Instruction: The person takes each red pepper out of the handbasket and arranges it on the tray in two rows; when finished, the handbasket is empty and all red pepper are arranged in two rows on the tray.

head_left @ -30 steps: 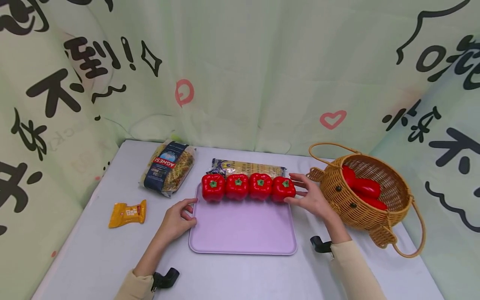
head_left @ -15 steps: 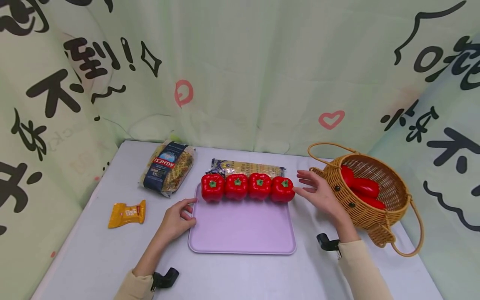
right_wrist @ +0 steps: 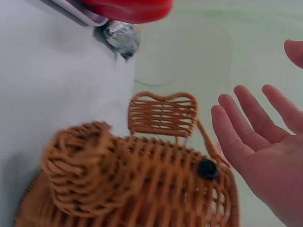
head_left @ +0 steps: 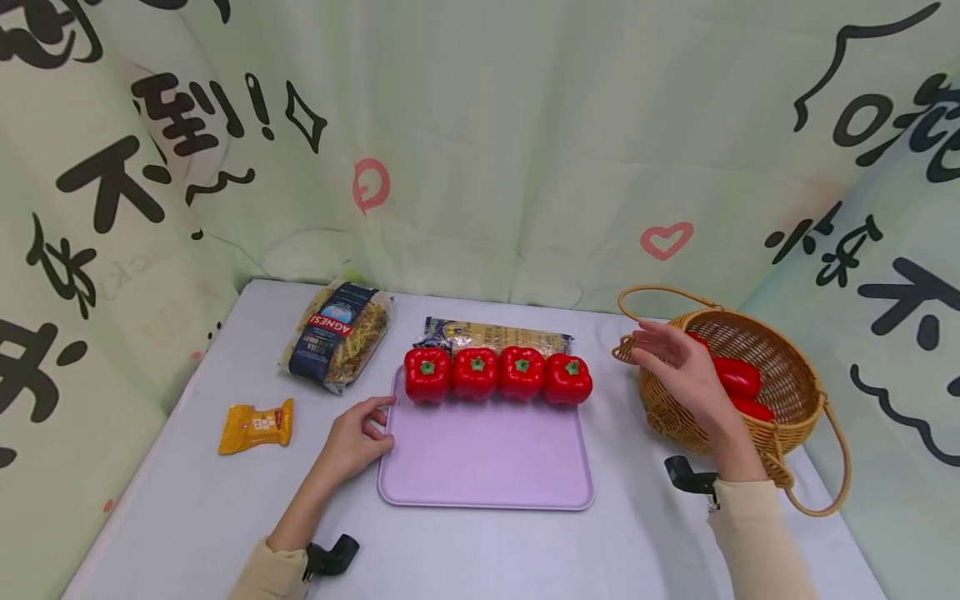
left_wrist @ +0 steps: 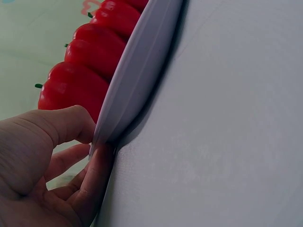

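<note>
The right hand [head_left: 686, 375], fingers loosely extended, partly hides the wicker basket [head_left: 782, 358] and its red contents [head_left: 738, 377], while the left hand [head_left: 354, 442] pinches the left rim of a lilac tray [head_left: 487, 458] on the counter [head_left: 480, 552], its long axis left-to-right, four red peppers [head_left: 508, 375] standing stem-up along its far edge.

A makeshift curtained booth [head_left: 480, 283]: pale green cloth [head_left: 465, 125] printed with black lettering [head_left: 107, 196] hangs beyond the left hand [head_left: 354, 442] and right hand [head_left: 688, 373], walling in a white table [head_left: 480, 554] beneath them.
</note>
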`<state>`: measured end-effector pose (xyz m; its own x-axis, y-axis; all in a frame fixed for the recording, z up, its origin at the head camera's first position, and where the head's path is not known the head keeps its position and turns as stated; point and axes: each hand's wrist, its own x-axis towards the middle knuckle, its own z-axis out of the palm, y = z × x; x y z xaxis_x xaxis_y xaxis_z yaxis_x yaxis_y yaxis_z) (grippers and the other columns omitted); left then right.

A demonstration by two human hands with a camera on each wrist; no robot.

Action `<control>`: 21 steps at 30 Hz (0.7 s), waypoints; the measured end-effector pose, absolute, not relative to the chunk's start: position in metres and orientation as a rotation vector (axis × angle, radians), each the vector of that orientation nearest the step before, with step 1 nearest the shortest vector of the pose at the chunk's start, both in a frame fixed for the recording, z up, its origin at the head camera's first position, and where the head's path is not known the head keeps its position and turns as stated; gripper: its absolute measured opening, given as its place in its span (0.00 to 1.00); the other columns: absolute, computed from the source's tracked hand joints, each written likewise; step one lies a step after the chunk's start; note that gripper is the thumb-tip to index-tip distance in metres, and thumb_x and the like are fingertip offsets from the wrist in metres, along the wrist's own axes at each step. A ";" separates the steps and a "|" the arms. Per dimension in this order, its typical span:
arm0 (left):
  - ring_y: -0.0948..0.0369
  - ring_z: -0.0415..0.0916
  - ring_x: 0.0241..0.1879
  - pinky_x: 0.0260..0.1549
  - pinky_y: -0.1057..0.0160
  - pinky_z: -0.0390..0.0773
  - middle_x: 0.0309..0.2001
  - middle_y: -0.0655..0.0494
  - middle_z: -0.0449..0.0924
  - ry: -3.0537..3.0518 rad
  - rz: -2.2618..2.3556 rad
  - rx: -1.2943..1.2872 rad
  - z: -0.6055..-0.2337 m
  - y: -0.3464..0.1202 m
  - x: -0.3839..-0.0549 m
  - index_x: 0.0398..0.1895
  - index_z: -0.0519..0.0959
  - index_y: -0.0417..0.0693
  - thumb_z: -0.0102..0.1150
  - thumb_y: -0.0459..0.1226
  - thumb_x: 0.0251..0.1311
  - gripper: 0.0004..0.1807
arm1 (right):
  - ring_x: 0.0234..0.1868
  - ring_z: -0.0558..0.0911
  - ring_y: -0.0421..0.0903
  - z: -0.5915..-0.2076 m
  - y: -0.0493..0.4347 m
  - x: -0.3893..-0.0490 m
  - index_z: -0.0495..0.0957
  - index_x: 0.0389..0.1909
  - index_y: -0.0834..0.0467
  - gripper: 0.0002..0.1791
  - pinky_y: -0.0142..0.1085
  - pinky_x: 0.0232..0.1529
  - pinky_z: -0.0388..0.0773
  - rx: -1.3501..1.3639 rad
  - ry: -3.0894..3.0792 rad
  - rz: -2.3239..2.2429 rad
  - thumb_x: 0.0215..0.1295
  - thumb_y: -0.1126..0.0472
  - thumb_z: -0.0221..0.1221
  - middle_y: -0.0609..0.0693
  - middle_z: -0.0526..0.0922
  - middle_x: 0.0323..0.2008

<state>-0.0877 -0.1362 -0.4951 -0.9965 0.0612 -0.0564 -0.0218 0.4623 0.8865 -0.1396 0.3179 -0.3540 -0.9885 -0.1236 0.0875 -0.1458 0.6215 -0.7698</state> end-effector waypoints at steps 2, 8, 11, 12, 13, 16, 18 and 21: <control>0.60 0.74 0.27 0.27 0.68 0.77 0.35 0.51 0.75 2.617 1.592 0.032 -0.495 -0.136 -0.087 0.58 0.78 0.42 0.67 0.26 0.47 0.30 | 0.62 0.74 0.55 -0.346 0.322 -0.139 0.65 0.70 0.58 0.31 0.20 0.47 0.72 0.225 -2.805 1.313 0.70 0.52 0.57 0.61 0.74 0.63; 0.60 0.74 0.27 0.27 0.68 0.77 0.34 0.51 0.75 2.621 1.594 0.027 -0.495 -0.136 -0.087 0.58 0.78 0.42 0.68 0.26 0.46 0.30 | 0.57 0.74 0.37 -0.329 0.336 -0.139 0.64 0.70 0.57 0.32 0.19 0.47 0.71 0.138 -2.806 1.288 0.71 0.47 0.55 0.60 0.73 0.63; 0.60 0.75 0.27 0.27 0.68 0.77 0.35 0.52 0.75 2.618 1.582 0.018 -0.496 -0.135 -0.087 0.59 0.78 0.43 0.68 0.26 0.46 0.31 | 0.54 0.73 0.28 -0.323 0.344 -0.140 0.64 0.71 0.57 0.32 0.17 0.47 0.71 0.114 -2.784 1.299 0.71 0.48 0.55 0.61 0.72 0.63; 0.60 0.74 0.27 0.27 0.68 0.77 0.35 0.52 0.75 2.616 1.579 0.013 -0.496 -0.135 -0.087 0.59 0.78 0.44 0.68 0.26 0.46 0.31 | 0.53 0.73 0.27 -0.321 0.347 -0.141 0.64 0.71 0.57 0.32 0.17 0.47 0.70 0.107 -2.776 1.300 0.71 0.48 0.55 0.60 0.72 0.63; 0.60 0.74 0.27 0.28 0.68 0.77 0.35 0.52 0.75 2.613 1.577 0.008 -0.495 -0.135 -0.088 0.59 0.78 0.44 0.68 0.27 0.46 0.31 | 0.53 0.73 0.26 -0.319 0.350 -0.141 0.64 0.71 0.57 0.32 0.17 0.47 0.71 0.101 -2.772 1.304 0.71 0.49 0.55 0.60 0.72 0.63; 0.60 0.74 0.28 0.28 0.68 0.77 0.35 0.52 0.75 2.614 1.576 0.016 -0.494 -0.135 -0.088 0.59 0.77 0.44 0.68 0.26 0.47 0.31 | 0.52 0.72 0.25 -0.314 0.361 -0.143 0.62 0.72 0.55 0.32 0.17 0.47 0.71 0.063 -2.783 1.323 0.71 0.48 0.55 0.58 0.71 0.65; 0.60 0.74 0.28 0.28 0.68 0.77 0.35 0.52 0.75 2.612 1.578 0.016 -0.494 -0.135 -0.088 0.59 0.77 0.44 0.68 0.26 0.47 0.31 | 0.52 0.72 0.24 -0.311 0.368 -0.144 0.61 0.73 0.55 0.33 0.17 0.47 0.70 0.051 -2.798 1.326 0.72 0.48 0.54 0.56 0.70 0.65; 0.60 0.74 0.28 0.28 0.68 0.77 0.35 0.52 0.75 2.609 1.581 0.012 -0.492 -0.134 -0.087 0.59 0.78 0.43 0.68 0.27 0.47 0.31 | 0.52 0.73 0.26 -0.307 0.378 -0.147 0.59 0.74 0.53 0.33 0.18 0.45 0.71 0.031 -2.840 1.320 0.72 0.46 0.53 0.58 0.68 0.67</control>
<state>-0.0871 -0.1342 -0.4923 -0.9958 0.0540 -0.0735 -0.0402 0.4637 0.8851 -0.1467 0.3779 -0.3069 -0.9998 -0.0141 0.0167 -0.0218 0.6445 -0.7643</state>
